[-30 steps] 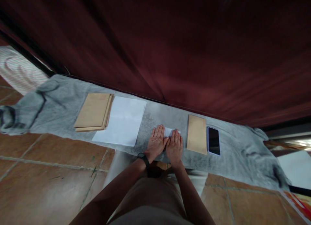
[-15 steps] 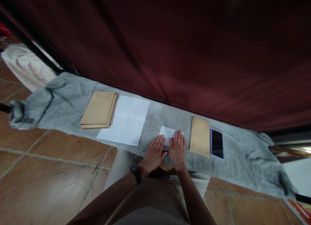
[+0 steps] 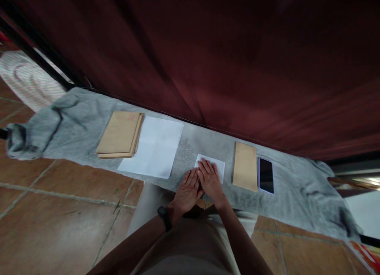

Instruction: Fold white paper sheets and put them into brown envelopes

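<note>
While the right hand (image 3: 209, 180) lies flat, gripping nothing, over a small white paper (image 3: 220, 167) on grey cloth (image 3: 189, 146), left of a brown envelope (image 3: 245, 167), the left hand (image 3: 187, 191) rests flat beside the right, likewise holding nothing.

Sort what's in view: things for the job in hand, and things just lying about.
Likely the job's:
small white paper, right hand on it
large white paper
brown envelope stack
single brown envelope

Probably just lying about:
phone
striped cloth
</note>
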A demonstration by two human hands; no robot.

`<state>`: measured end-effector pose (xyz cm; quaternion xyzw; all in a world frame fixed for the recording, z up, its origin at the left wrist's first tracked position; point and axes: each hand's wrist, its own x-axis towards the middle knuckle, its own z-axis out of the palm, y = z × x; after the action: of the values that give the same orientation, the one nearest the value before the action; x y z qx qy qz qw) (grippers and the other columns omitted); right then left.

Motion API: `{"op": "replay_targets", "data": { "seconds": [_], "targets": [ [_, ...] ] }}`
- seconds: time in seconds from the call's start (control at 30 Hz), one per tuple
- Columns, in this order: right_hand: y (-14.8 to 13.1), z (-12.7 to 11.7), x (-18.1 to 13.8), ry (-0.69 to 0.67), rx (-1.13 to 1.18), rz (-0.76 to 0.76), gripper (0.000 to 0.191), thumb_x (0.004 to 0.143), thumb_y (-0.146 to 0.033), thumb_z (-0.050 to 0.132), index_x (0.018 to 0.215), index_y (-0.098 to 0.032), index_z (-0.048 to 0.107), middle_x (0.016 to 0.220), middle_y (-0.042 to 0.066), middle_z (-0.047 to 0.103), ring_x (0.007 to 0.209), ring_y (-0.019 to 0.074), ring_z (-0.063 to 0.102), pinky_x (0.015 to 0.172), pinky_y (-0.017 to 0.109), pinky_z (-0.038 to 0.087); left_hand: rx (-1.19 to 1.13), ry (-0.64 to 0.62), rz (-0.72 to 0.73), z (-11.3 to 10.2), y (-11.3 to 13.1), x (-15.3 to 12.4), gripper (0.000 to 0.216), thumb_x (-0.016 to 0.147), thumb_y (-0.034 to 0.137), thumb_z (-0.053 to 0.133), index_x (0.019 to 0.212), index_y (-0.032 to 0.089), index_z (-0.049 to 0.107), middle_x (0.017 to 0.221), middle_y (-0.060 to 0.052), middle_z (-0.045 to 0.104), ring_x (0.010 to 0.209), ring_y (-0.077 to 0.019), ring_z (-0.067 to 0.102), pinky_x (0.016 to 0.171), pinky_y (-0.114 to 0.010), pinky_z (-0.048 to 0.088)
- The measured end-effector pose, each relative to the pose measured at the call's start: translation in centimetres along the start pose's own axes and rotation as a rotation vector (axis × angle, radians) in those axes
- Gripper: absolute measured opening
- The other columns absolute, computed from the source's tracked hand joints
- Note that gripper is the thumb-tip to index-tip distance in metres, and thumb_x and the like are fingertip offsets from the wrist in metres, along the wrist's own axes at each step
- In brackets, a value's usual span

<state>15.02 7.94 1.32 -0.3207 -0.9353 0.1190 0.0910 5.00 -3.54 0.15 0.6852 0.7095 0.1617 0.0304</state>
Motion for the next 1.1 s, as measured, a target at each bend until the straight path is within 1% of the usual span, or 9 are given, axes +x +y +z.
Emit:
{"op": "replay_targets", "data": {
  "seconds": [0.13,0.33,0.43,0.53,0.67,0.77,0.9,1.03,1.1],
  "targets": [
    [-0.1,0.5,1.7,-0.002,-0.002,0.05,0.048,0.108,-0.03,0.031,0.153,-0.022,0.045,0.163,0.005,0.038,0.152,0.0224,0.032,0.125,0.049,0.021,-0.02,0.003,-0.016,-0.1,-0.1,0.1,0.056,0.098,0.038,0.053,0.146,0.011,0.053,0.154,-0.017,0.049,0.148,-0.0293,0.04,0.124,-0.05,0.032],
    [0.2,0.8,2.5,0.044,-0.013,0.065,0.049,0.108,-0.029,0.033,0.154,-0.018,0.043,0.162,0.006,0.039,0.152,0.0207,0.032,0.126,0.045,0.022,-0.007,0.012,0.025,-0.4,-0.3,0.4,0.055,0.1,0.043,0.049,0.144,0.01,0.055,0.153,-0.019,0.05,0.147,-0.0303,0.041,0.122,-0.051,0.036],
    [0.6,1.0,1.7,0.093,-0.032,0.131,0.05,0.107,-0.03,0.035,0.154,-0.014,0.043,0.163,0.011,0.037,0.152,0.022,0.032,0.125,0.045,0.024,0.022,0.034,0.036,-0.1,-0.4,0.4,0.058,0.1,0.039,0.046,0.15,0.009,0.048,0.155,-0.019,0.047,0.148,-0.0302,0.039,0.123,-0.052,0.034],
    [1.2,1.2,0.6,0.165,-0.076,0.276,0.053,0.106,-0.033,0.038,0.154,-0.01,0.041,0.164,0.016,0.034,0.152,0.0262,0.031,0.124,0.047,0.026,0.035,0.044,0.047,0.2,-0.5,0.4,0.061,0.1,0.038,0.045,0.154,0.01,0.042,0.158,-0.017,0.042,0.15,-0.0299,0.036,0.124,-0.052,0.032],
    [1.8,1.4,-1.0,0.247,-0.116,0.398,0.06,0.106,-0.037,0.039,0.157,-0.005,0.034,0.163,0.021,0.032,0.153,0.0297,0.029,0.122,0.051,0.028,0.037,0.03,0.046,0.4,-0.5,0.4,0.062,0.1,0.038,0.043,0.154,0.009,0.041,0.16,-0.018,0.04,0.151,-0.0303,0.033,0.123,-0.052,0.032],
    [2.0,1.5,-1.8,0.24,-0.126,0.449,0.065,0.106,-0.039,0.04,0.158,-0.002,0.029,0.163,0.025,0.03,0.153,0.0314,0.027,0.121,0.052,0.029,0.033,0.019,0.029,0.0,-0.3,0.6,0.061,0.1,0.039,0.041,0.154,0.009,0.041,0.158,-0.019,0.043,0.15,-0.0313,0.035,0.124,-0.056,0.029],
    [2.1,1.6,-2.2,0.226,-0.121,0.469,0.067,0.106,-0.042,0.037,0.157,0.0,0.029,0.163,0.026,0.029,0.153,0.0324,0.026,0.121,0.052,0.028,0.024,0.021,-0.002,-0.8,0.5,2.0,0.058,0.102,0.038,0.038,0.151,0.008,0.045,0.153,-0.02,0.05,0.147,-0.0309,0.041,0.124,-0.055,0.029],
    [2.1,1.8,-2.3,0.266,-0.104,0.451,0.065,0.106,-0.04,0.034,0.159,-0.004,0.027,0.164,0.024,0.029,0.153,0.0326,0.027,0.12,0.053,0.027,-0.004,0.028,0.012,-0.8,0.9,4.6,0.055,0.102,0.032,0.036,0.152,0.011,0.043,0.158,-0.015,0.045,0.151,-0.027,0.035,0.125,-0.052,0.028],
    [2.1,1.8,-2.2,0.277,-0.105,0.453,0.065,0.106,-0.04,0.035,0.158,-0.003,0.029,0.163,0.025,0.03,0.152,0.0331,0.028,0.12,0.052,0.027,-0.012,0.029,-0.014,-0.4,0.6,5.5,0.056,0.102,0.033,0.036,0.153,0.01,0.042,0.159,-0.016,0.043,0.152,-0.0276,0.032,0.125,-0.053,0.028]
  ]
}}
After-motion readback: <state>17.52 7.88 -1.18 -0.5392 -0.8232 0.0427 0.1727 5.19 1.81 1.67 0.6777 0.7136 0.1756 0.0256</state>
